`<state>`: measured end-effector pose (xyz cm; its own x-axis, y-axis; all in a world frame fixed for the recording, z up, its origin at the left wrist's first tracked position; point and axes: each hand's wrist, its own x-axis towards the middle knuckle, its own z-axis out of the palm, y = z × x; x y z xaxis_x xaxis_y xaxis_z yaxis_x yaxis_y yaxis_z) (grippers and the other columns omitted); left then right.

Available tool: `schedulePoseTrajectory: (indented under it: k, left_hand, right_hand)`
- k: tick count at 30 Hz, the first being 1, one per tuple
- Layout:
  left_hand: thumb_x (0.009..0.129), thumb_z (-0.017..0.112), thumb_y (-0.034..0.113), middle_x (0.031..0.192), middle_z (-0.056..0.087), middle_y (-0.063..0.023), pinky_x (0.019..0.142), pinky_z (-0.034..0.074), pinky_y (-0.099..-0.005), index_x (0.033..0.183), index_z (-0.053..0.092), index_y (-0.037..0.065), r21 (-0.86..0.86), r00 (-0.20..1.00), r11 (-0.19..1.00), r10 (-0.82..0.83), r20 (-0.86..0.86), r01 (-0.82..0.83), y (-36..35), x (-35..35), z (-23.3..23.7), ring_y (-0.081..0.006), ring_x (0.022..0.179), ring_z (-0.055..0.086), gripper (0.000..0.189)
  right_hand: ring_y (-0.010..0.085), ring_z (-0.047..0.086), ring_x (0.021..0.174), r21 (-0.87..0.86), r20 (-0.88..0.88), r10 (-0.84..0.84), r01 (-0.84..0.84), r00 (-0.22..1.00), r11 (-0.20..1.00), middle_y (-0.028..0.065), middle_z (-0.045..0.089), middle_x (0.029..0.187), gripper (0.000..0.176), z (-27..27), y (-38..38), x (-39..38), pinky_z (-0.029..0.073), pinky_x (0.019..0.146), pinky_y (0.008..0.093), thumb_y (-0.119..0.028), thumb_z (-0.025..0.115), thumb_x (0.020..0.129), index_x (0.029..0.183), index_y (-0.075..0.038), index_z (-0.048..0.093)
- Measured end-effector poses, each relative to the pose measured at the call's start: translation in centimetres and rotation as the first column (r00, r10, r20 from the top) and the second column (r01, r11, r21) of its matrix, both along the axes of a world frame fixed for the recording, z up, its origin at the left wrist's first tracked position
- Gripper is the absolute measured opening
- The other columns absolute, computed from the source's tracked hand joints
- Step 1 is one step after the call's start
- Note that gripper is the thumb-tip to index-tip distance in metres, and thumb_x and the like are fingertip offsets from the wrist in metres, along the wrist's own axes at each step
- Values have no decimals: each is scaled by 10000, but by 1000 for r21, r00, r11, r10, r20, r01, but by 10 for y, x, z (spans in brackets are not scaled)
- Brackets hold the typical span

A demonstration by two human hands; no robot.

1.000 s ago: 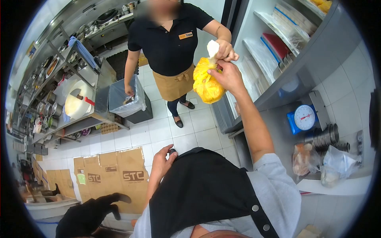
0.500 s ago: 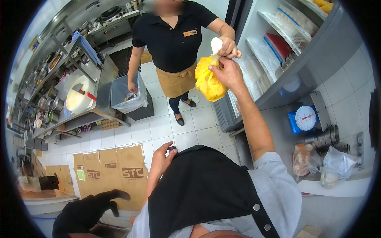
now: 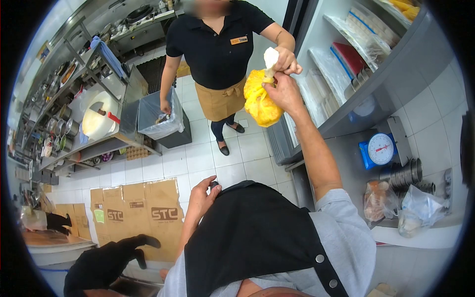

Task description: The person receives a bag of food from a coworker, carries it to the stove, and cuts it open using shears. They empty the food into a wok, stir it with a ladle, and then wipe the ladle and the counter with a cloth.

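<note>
While a co-worker's hand (image 3: 285, 60) holds the top, your right grip (image 3: 287, 93) pinches the yellow-filled bag (image 3: 261, 105) mid-air by its neck; shared hold calls for steady pressure. Left grip (image 3: 200, 199) at small dark object (image 3: 213, 184), can't tell if closed.

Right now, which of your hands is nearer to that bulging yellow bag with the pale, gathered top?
Right. The right hand is touching the bulging yellow bag, fingers at its neck; the left hand is apart from it, down by the black apron.
</note>
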<state>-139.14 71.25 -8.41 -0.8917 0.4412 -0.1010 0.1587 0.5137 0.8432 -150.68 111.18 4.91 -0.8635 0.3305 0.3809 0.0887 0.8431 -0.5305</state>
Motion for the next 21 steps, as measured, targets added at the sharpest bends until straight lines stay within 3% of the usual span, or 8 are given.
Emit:
schedulePoseTrajectory:
  k: [6, 9, 12, 15, 18, 21]
  left_hand:
    - [975, 781, 255, 1091, 772, -249, 904, 582, -422, 1344, 705, -12, -6, 1000, 1000, 4, 0, -4, -1, 0, -5, -387, 1024, 760, 462]
    - [975, 781, 256, 1097, 770, -252, 905, 582, -424, 1341, 706, -11, 4, 1000, 1000, 6, 3, -6, -1, 1, -7, -390, 1028, 759, 459]
    - [977, 779, 257, 1104, 768, -256, 908, 584, -423, 1341, 706, -9, 2, 1000, 1000, 8, 11, -8, -1, 1, -6, -389, 1036, 758, 456]
    - [980, 777, 261, 1117, 765, -260, 908, 586, -426, 1340, 707, -5, -3, 1000, 1000, 0, 2, 0, 0, 2, -5, -394, 1047, 754, 452]
    - [982, 776, 265, 1131, 761, -262, 906, 589, -433, 1339, 707, 2, -21, 1000, 1000, -17, -13, 17, 0, 2, -7, -402, 1053, 749, 449]
    - [983, 777, 263, 1138, 758, -260, 904, 592, -439, 1338, 706, 5, -14, 999, 999, -37, -36, 36, -1, 2, -11, -410, 1050, 745, 444]
  right_hand:
    - [344, 777, 1037, -20, -28, 37, -38, 999, 999, 211, 786, 1118, 379, 7, 0, 8, 600, 960, 411, -209, 770, 933, 1216, 39, 727]
    - [410, 745, 1035, -105, -20, 72, -73, 997, 992, 234, 768, 1109, 398, 5, 3, 11, 583, 958, 458, -234, 782, 876, 1165, 33, 729]
    - [370, 768, 998, -141, -16, 169, -169, 986, 975, 219, 781, 1101, 373, 0, 10, 14, 590, 928, 432, -214, 787, 889, 1165, 32, 741]
    - [278, 774, 993, -329, 40, 254, -227, 966, 917, 165, 794, 1079, 326, 13, 0, 30, 583, 914, 386, -183, 780, 917, 1170, 21, 754]
    - [199, 750, 1016, -420, 65, 341, -285, 938, 862, 113, 788, 1072, 284, 10, 1, 37, 564, 921, 340, -166, 770, 943, 1170, 5, 768]
    - [181, 713, 1035, -494, 80, 404, -315, 911, 810, 90, 776, 1080, 280, 7, -2, 46, 532, 982, 339, -187, 791, 950, 1183, -33, 788]
